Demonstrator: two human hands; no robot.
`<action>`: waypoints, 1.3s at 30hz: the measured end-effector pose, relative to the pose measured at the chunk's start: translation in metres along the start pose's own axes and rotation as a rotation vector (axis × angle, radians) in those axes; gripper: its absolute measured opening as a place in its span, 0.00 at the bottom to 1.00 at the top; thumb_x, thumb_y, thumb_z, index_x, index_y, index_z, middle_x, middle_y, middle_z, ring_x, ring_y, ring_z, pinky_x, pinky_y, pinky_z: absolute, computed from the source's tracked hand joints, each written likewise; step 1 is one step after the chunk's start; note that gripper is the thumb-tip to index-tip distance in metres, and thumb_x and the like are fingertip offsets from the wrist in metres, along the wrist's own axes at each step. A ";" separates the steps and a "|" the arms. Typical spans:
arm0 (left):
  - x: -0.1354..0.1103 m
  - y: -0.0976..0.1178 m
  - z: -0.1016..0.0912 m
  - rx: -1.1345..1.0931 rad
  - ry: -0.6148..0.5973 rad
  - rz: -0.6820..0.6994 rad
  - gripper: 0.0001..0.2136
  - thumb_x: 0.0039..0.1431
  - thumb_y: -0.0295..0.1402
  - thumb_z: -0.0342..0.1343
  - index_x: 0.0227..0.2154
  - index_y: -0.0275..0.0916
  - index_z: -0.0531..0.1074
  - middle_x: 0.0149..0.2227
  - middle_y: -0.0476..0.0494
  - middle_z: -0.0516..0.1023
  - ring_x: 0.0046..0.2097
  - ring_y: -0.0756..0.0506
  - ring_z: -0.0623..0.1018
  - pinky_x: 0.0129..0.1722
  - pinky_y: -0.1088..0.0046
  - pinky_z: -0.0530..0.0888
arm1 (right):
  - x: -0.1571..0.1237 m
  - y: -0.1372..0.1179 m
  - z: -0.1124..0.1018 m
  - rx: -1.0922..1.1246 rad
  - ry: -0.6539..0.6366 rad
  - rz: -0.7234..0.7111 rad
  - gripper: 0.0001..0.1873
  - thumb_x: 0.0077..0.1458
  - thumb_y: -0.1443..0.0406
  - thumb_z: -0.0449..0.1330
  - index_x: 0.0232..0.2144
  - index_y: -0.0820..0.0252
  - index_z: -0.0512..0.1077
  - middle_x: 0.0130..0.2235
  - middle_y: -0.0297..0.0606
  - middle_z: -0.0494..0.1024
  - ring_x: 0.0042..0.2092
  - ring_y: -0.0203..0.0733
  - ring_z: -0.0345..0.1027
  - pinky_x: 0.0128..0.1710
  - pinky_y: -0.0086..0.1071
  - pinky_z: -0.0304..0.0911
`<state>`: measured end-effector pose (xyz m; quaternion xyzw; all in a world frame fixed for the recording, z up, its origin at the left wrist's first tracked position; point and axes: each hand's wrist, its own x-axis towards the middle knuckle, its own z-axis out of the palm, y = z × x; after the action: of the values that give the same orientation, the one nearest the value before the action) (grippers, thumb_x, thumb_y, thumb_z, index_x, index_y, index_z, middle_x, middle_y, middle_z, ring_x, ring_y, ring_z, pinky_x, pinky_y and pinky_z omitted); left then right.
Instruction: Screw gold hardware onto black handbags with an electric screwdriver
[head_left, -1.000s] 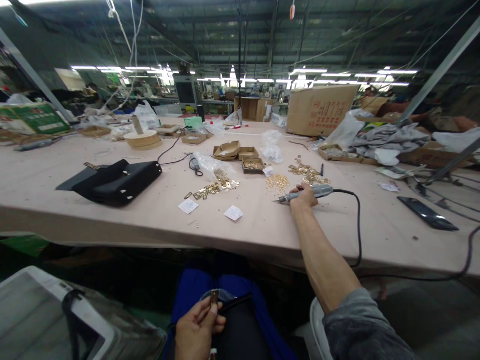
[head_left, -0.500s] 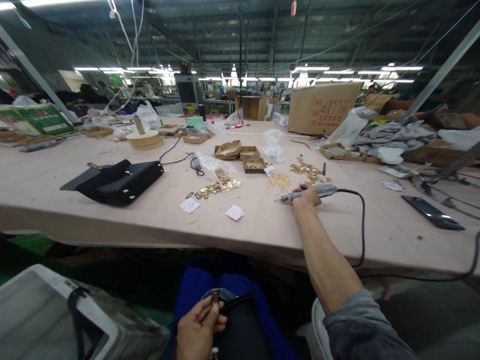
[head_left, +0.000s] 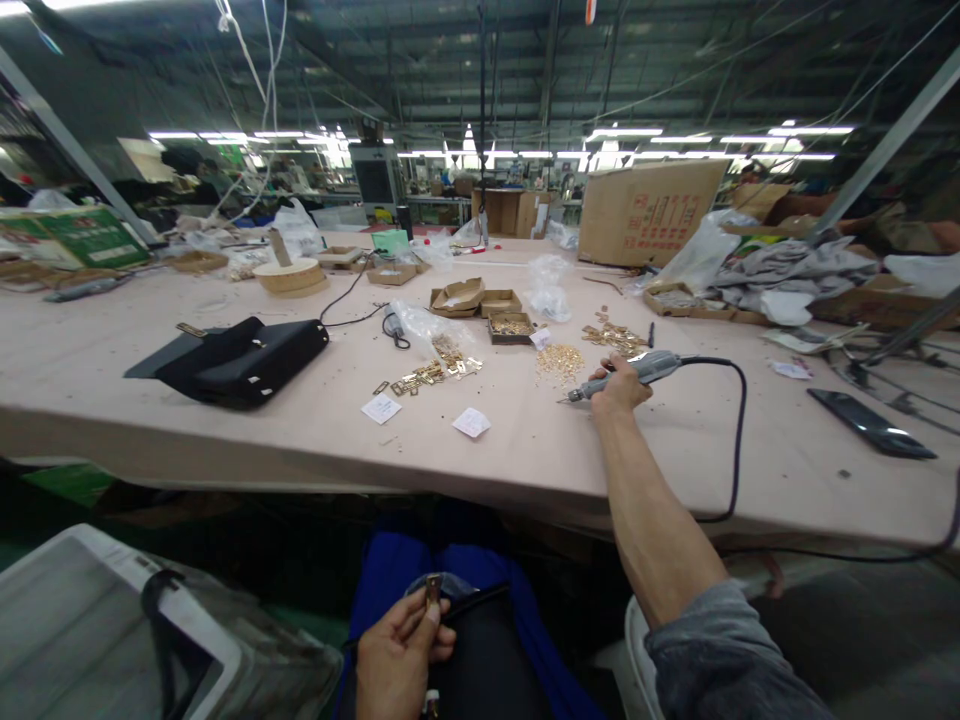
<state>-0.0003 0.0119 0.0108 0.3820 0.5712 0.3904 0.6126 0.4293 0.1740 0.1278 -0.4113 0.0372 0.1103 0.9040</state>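
My right hand (head_left: pixel 619 386) is stretched out over the table and wrapped round a grey corded electric screwdriver (head_left: pixel 637 372), lifted off the surface with its tip pointing left. A heap of small gold screws (head_left: pixel 557 362) lies just left of it. My left hand (head_left: pixel 397 650) is down at my lap, pinching a small brass metal fitting (head_left: pixel 432 591) against a black bag part (head_left: pixel 480 650). Gold hardware plates (head_left: pixel 439 368) lie on the table's middle.
A black bag (head_left: pixel 240 362) lies on the beige table (head_left: pixel 225 420) at left. Small cardboard trays (head_left: pixel 480 302), plastic bags and paper slips (head_left: pixel 471 422) sit mid-table. A big carton (head_left: pixel 649 210) stands at the back right. A white bin (head_left: pixel 112 630) is at lower left.
My right hand has raised the screwdriver off the table and tilted its rear end up; the cord has lifted with it. The left hand has stayed at my lap.
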 end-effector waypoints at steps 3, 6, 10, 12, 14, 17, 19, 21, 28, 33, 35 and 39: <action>0.001 -0.004 -0.001 0.000 -0.003 0.006 0.28 0.40 0.46 0.72 0.42 0.32 0.80 0.37 0.33 0.84 0.28 0.40 0.82 0.28 0.64 0.82 | -0.001 -0.001 0.000 0.003 -0.018 -0.010 0.15 0.48 0.63 0.69 0.30 0.59 0.64 0.28 0.34 0.74 0.19 0.34 0.61 0.10 0.24 0.57; 0.003 -0.009 -0.004 0.006 -0.010 0.006 0.27 0.43 0.46 0.72 0.43 0.32 0.79 0.38 0.33 0.84 0.28 0.40 0.82 0.28 0.65 0.81 | -0.001 -0.003 -0.001 0.012 -0.038 -0.015 0.16 0.48 0.62 0.70 0.29 0.60 0.65 0.28 0.35 0.74 0.20 0.34 0.62 0.11 0.24 0.59; 0.006 -0.016 -0.007 0.012 -0.018 0.007 0.28 0.45 0.46 0.71 0.45 0.31 0.78 0.39 0.33 0.84 0.28 0.41 0.82 0.29 0.66 0.81 | 0.000 -0.004 -0.001 0.017 -0.041 -0.018 0.17 0.49 0.61 0.71 0.29 0.60 0.65 0.27 0.35 0.73 0.20 0.34 0.61 0.11 0.25 0.59; 0.007 -0.018 -0.007 0.007 -0.024 0.013 0.28 0.45 0.46 0.71 0.45 0.31 0.78 0.39 0.33 0.84 0.29 0.41 0.82 0.29 0.65 0.81 | 0.000 -0.005 -0.001 0.017 -0.041 -0.016 0.17 0.49 0.60 0.70 0.28 0.59 0.65 0.27 0.34 0.73 0.20 0.33 0.61 0.11 0.24 0.59; 0.007 -0.019 -0.008 0.004 -0.024 0.017 0.28 0.45 0.47 0.72 0.45 0.31 0.78 0.39 0.33 0.84 0.29 0.41 0.82 0.28 0.65 0.81 | 0.000 -0.005 -0.002 0.016 -0.045 -0.013 0.17 0.49 0.60 0.70 0.28 0.59 0.64 0.28 0.34 0.73 0.20 0.33 0.61 0.11 0.24 0.59; 0.007 -0.020 -0.009 0.017 -0.019 0.016 0.27 0.45 0.47 0.72 0.45 0.32 0.79 0.39 0.33 0.84 0.29 0.41 0.82 0.29 0.65 0.82 | 0.000 -0.005 -0.002 0.016 -0.052 -0.009 0.17 0.49 0.61 0.70 0.28 0.60 0.65 0.28 0.35 0.73 0.20 0.33 0.62 0.12 0.24 0.59; 0.007 -0.019 -0.009 0.022 -0.018 0.017 0.28 0.45 0.47 0.72 0.45 0.32 0.79 0.39 0.33 0.84 0.29 0.40 0.83 0.29 0.64 0.82 | 0.001 -0.005 -0.003 0.016 -0.055 -0.008 0.17 0.48 0.61 0.71 0.29 0.59 0.65 0.28 0.36 0.74 0.21 0.34 0.62 0.12 0.24 0.59; 0.006 -0.018 -0.008 0.018 -0.018 0.018 0.28 0.45 0.47 0.72 0.44 0.32 0.79 0.39 0.33 0.84 0.29 0.40 0.83 0.29 0.64 0.82 | 0.003 -0.004 -0.003 0.017 -0.056 -0.007 0.18 0.47 0.61 0.71 0.29 0.59 0.65 0.28 0.35 0.74 0.21 0.34 0.62 0.12 0.24 0.59; 0.005 -0.016 -0.004 -0.012 0.006 0.021 0.27 0.42 0.46 0.72 0.43 0.32 0.79 0.37 0.35 0.85 0.27 0.40 0.82 0.26 0.65 0.81 | 0.004 -0.004 -0.003 0.016 -0.054 -0.008 0.20 0.46 0.59 0.71 0.29 0.58 0.63 0.28 0.34 0.73 0.20 0.33 0.62 0.11 0.22 0.58; 0.003 -0.013 -0.005 -0.008 -0.015 0.013 0.26 0.44 0.44 0.72 0.44 0.32 0.79 0.38 0.35 0.85 0.29 0.40 0.83 0.28 0.65 0.82 | 0.000 -0.006 -0.003 0.015 -0.054 0.003 0.19 0.46 0.59 0.72 0.29 0.59 0.64 0.27 0.34 0.73 0.20 0.33 0.61 0.11 0.22 0.57; 0.003 -0.012 -0.005 -0.002 -0.016 0.012 0.26 0.45 0.44 0.72 0.44 0.32 0.79 0.38 0.35 0.85 0.29 0.40 0.83 0.28 0.65 0.82 | -0.002 -0.007 -0.003 0.018 -0.049 0.009 0.19 0.47 0.60 0.72 0.28 0.59 0.64 0.27 0.33 0.73 0.20 0.33 0.61 0.12 0.23 0.57; 0.008 -0.016 -0.007 0.003 -0.023 0.031 0.26 0.46 0.45 0.71 0.44 0.32 0.80 0.39 0.36 0.85 0.30 0.40 0.83 0.30 0.65 0.83 | -0.009 -0.015 0.000 0.041 -0.050 0.022 0.17 0.48 0.64 0.70 0.27 0.59 0.63 0.27 0.34 0.73 0.21 0.33 0.61 0.13 0.24 0.58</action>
<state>-0.0059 0.0126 -0.0072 0.3960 0.5588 0.3948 0.6124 0.4239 0.1623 0.1403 -0.3895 0.0215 0.1294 0.9116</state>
